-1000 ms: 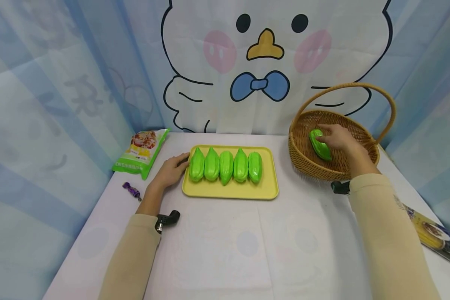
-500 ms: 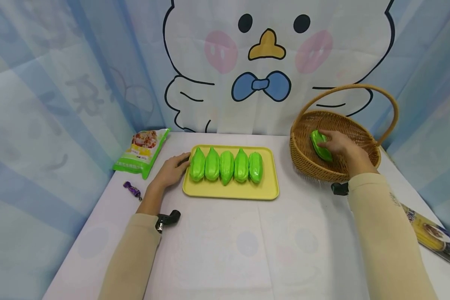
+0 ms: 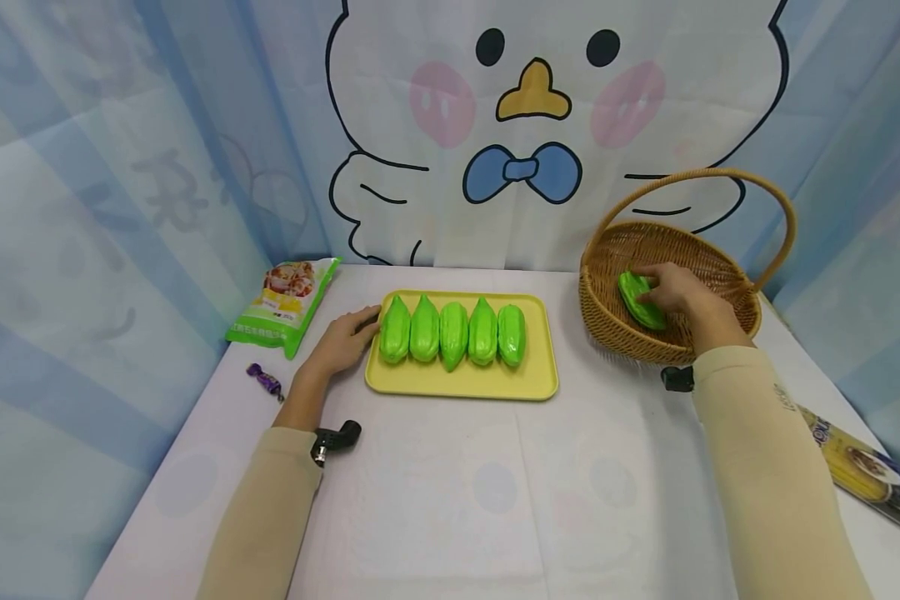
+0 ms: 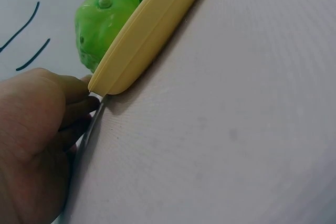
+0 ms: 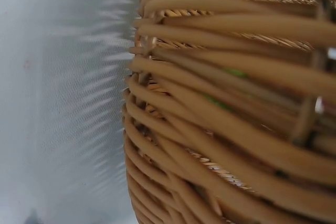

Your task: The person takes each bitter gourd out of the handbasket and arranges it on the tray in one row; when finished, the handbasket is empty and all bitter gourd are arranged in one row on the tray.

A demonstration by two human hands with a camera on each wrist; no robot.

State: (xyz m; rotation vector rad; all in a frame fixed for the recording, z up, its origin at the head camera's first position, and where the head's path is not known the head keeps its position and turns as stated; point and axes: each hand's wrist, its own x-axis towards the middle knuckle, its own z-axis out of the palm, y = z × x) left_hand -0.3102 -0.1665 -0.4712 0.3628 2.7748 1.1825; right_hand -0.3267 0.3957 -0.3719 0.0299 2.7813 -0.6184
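In the head view my right hand [image 3: 678, 292] reaches into a wicker basket [image 3: 607, 321]. Thumb and fingers hold a glossy green ridged gourd, like a bitter melon [image 3: 633, 293], partly hidden by the hand. The right wrist view is filled by the basket's weave [image 5: 226, 93], with slivers of green behind it. Several similar green gourds [image 3: 452, 333] lie side by side on a yellow tray [image 3: 461, 383]. My left hand [image 3: 339, 342] rests at the tray's left end. In the left wrist view its fairly straight fingertips touch the tray's end [image 4: 131, 61], with gourds above the rim.
A green and white snack bag [image 3: 281, 304] and a purple wrapped candy [image 3: 265, 381] lie left of my left hand. Near the right table edge is a long yellow and blue package [image 3: 866, 471], partly behind my right sleeve. The basket's tall handle [image 3: 783, 217] arches above it.
My right fingers, spread over the gourd a second ago, have closed on it. The gourd has shifted and turned slightly inside the basket. The left hand and tray stay in place.
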